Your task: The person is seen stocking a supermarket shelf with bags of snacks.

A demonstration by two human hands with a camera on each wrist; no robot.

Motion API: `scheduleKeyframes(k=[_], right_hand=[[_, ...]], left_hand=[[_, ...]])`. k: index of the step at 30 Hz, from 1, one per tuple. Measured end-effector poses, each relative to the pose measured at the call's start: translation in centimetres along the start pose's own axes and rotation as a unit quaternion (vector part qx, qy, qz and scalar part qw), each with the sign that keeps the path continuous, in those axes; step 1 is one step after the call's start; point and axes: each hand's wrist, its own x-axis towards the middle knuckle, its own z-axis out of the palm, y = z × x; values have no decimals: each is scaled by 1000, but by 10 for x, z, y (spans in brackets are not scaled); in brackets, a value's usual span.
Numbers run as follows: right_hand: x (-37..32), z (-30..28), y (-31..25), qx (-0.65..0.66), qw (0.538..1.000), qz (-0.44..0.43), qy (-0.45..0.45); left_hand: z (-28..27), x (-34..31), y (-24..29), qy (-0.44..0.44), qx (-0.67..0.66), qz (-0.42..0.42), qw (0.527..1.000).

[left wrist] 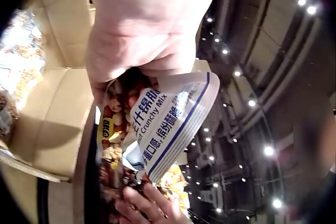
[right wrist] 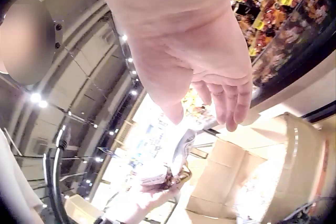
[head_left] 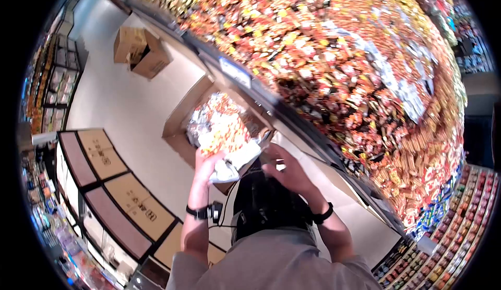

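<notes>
My left hand (head_left: 207,166) grips a snack bag (left wrist: 176,113) by its side. The bag has a white printed end reading "Crunchy Mix" and a clear part showing nuts and a small yellow packet. It is tilted over an open cardboard box (head_left: 176,125) in front of me, where more clear bags (head_left: 222,103) of orange-brown snacks lie. To the right of the bag is my right hand (head_left: 287,171), its fingers loosely extended. In the right wrist view, its palm (right wrist: 194,61) faces the bag and nothing is held.
A long display bin heaped with wrapped snacks (head_left: 313,55) runs diagonally ahead and right, behind a dark edge (head_left: 292,115). Another open carton (head_left: 143,52) stands on the floor farther off. Brown cartons (head_left: 138,204) line the left side; packed shelves (head_left: 454,227) are at right.
</notes>
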Motion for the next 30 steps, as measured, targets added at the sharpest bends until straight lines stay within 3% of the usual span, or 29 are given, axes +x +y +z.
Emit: scheduleKeyframes(k=[2,4,6,8,11,16,18,20,22,24,26,27,28,30], right_hand=[[-2,3,-8,70,991,-105,-47],[-29,-11,-48,-70,991,-105,-41],[-50,-24,-54,-10,992,-108,-65],[-68,-42,-50,-39,990,-123,-54],[-94,-58,-42,-7,989,-148,6],[-123,-99,-56,89,963,-173,186],[-128,-130,-66,-31,943,-144,300],[-129,-167,-80,43,935,-152,317],[-136,-203,-120,172,933,-89,304],[-113,-245,-130,162,905,-165,358],[-106,-290,-171,145,939,-97,297],[-99,-306,-194,68,947,-119,292],[-81,-315,-213,102,918,-134,359],[-52,-349,-229,99,900,-154,396]], left_hand=[[17,-29,2,-59,43,54,996],[49,-62,13,-84,67,52,993],[67,-81,8,-96,99,53,989],[90,-94,8,-107,101,60,987],[122,-100,4,-133,92,57,985],[182,-101,9,-137,26,37,990],[193,-91,15,-153,24,28,988],[205,-79,23,-172,-5,18,985],[215,-66,35,-183,-2,20,983],[226,-51,49,-190,8,19,982],[236,-32,63,-215,-8,19,976],[241,-22,70,-208,-18,7,978],[247,-8,76,-216,-19,5,976],[256,18,84,-217,-21,13,976]])
